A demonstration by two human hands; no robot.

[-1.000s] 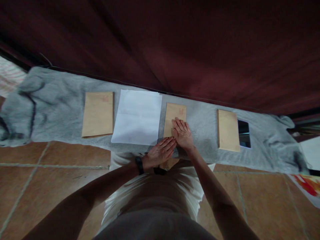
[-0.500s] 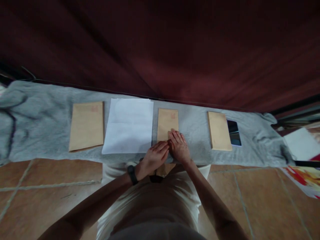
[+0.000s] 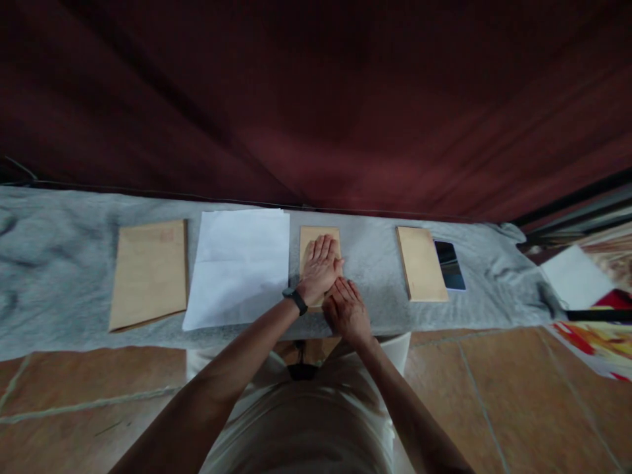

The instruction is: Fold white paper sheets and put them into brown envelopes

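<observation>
Fingers of left hand together and flat, palm down, pressing on middle brown envelope; nothing gripped. Black wristband on that wrist. Right hand just beside and nearer the body, also flat with fingers slightly spread, resting at the envelope's near end by the edge of the grey cloth; fingertips touch the heel of the left hand. Cannot tell whether the right palm sits on the envelope or on the cloth beside it.

Middle envelope lies lengthwise on the cloth, mostly covered by the hands, only its far end showing. White paper stack just beside it on the left, edges nearly touching. Larger brown envelope further left, near the paper. To the right, well apart from the hands, another brown envelope with a dark phone touching its right edge. Dark red curtain behind the cloth. Tiled floor below.
</observation>
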